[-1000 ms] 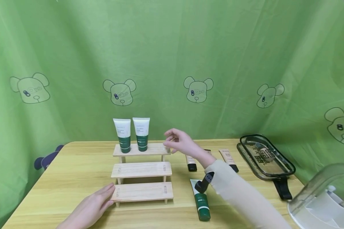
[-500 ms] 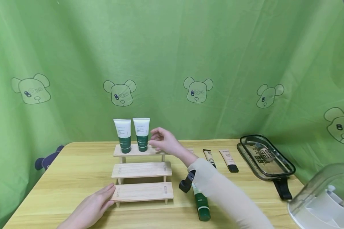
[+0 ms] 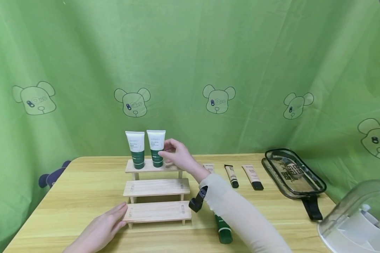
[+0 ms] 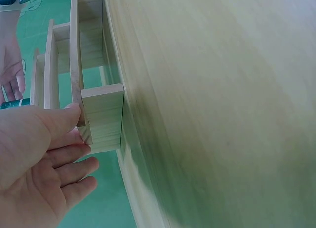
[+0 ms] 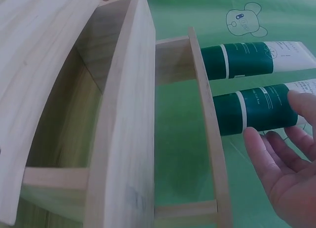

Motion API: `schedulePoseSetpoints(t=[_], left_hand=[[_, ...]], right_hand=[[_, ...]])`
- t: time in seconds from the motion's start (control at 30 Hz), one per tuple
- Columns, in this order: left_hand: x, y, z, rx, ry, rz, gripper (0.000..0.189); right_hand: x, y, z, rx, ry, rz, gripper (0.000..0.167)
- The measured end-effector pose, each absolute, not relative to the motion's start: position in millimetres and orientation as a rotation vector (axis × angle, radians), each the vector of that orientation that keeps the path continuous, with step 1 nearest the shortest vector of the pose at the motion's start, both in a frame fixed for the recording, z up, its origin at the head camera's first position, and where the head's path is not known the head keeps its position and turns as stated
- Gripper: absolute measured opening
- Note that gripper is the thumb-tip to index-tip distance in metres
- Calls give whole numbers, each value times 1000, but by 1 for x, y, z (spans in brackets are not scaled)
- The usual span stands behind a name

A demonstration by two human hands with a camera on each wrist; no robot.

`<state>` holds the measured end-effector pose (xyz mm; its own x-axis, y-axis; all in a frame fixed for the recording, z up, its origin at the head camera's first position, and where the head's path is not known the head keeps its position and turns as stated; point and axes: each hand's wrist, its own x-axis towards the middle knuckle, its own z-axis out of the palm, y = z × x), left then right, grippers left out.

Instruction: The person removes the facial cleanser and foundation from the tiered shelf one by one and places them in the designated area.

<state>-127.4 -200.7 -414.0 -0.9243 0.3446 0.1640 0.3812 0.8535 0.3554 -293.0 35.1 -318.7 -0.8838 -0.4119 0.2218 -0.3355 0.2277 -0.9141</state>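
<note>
Nearest my viewpoint, the left hand (image 3: 98, 225) has the left end of the bottom step of the three-tier wooden stand (image 3: 156, 188) pinched between thumb and fingers, much as it did a second ago; to the right a green-and-white squeeze tube (image 3: 224, 230) lies on the wood-grain table (image 3: 66, 189), its upper part now covered by the sleeve; at the near right corner I have a white holder with a clear cover (image 3: 356, 230).

Farther back lie two BB tubes (image 3: 252, 177) with a slim black-capped tube (image 3: 232, 176) between them; the black-trimmed clear pouch (image 3: 294, 172) is to their right.

On the top step, two more green-and-white tubes stand upright; over the last second the right hand (image 3: 180, 154) has come left from the step's bare end to the right-hand standing tube (image 3: 156, 142), thumb before it, fingers at its side; I cannot tell whether it grips or merely touches; the left-hand standing tube (image 3: 135, 142) is unmoved. I judge that this puts the work on that tube's stance, with the stand steadied; behind everything hangs the green bear-print curtain (image 3: 183, 63).
</note>
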Motion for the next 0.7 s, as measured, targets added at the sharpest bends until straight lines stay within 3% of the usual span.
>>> schedulePoseSetpoints(t=[0.7], left_hand=[[-127, -201, -415, -589, -2904, -582, 44]], right_hand=[[-295, 30, -320, -697, 2427, -1811, 24]])
